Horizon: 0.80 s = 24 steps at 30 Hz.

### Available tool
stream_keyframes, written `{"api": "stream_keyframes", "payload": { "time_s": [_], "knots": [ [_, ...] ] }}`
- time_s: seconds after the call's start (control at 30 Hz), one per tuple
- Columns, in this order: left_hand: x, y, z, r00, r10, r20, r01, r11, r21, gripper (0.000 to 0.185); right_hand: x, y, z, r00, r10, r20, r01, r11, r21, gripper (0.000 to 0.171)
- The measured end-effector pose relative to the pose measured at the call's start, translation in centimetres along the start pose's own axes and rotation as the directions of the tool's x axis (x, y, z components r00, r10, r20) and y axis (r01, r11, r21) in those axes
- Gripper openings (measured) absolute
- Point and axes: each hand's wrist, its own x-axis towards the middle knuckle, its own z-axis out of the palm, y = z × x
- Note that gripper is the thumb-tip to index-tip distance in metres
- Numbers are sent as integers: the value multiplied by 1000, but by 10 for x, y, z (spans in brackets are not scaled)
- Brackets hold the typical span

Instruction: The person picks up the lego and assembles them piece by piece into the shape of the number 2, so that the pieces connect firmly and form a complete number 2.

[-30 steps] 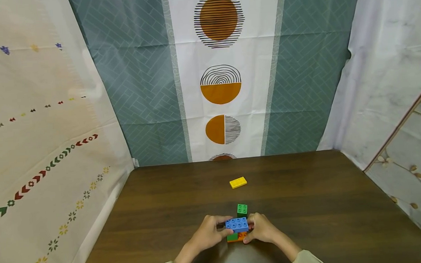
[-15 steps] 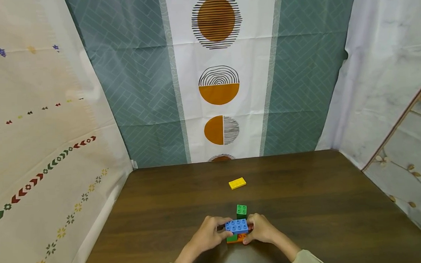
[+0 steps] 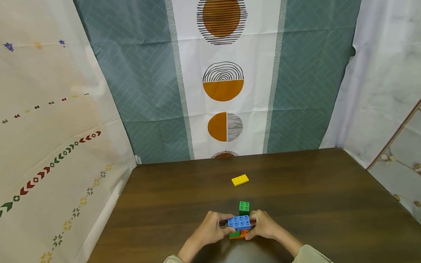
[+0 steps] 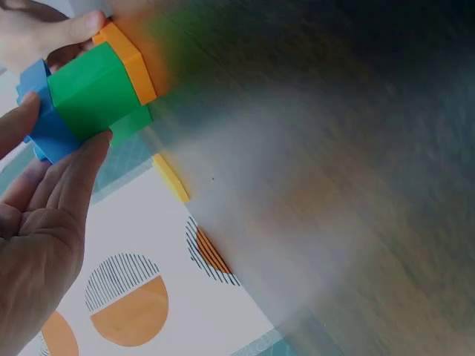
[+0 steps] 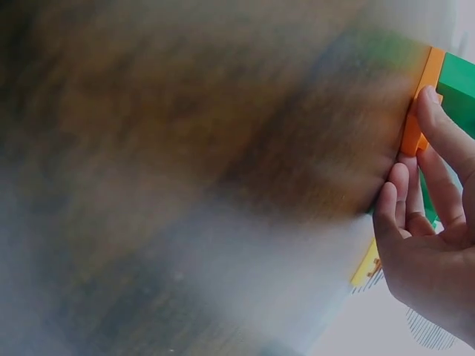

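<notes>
A blue toy brick [image 3: 239,223] with studs on top sits over a green brick [image 4: 96,85], which stands on a thin orange brick [image 4: 130,63]. My left hand [image 3: 212,227] pinches the blue brick between thumb and fingers from the left. On the other side, my right hand [image 3: 264,225] grips the orange brick at the base, its thumb on the near edge in the right wrist view. A second green brick [image 3: 244,207] with studs stands just behind the stack. Much of the orange brick's top is hidden under the bricks and fingers.
A thin yellow brick [image 3: 240,180] lies farther back on the dark wooden table [image 3: 171,196]. Behind the table's far edge hangs a patterned cloth [image 3: 141,91]. Pale cloths border the left and right sides.
The whole head view has shifted slightly. Both hands keep their hold, and the bricks stay in the same arrangement.
</notes>
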Motion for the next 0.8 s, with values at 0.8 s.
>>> {"api": "stream_keyframes", "payload": {
  "time_s": [0.8],
  "knots": [
    [1, -6, 2, 997, -74, 24, 76, 991, -111, 34, -9, 7, -6, 998, -4, 68, -2, 997, 78, 44]
  ]
}}
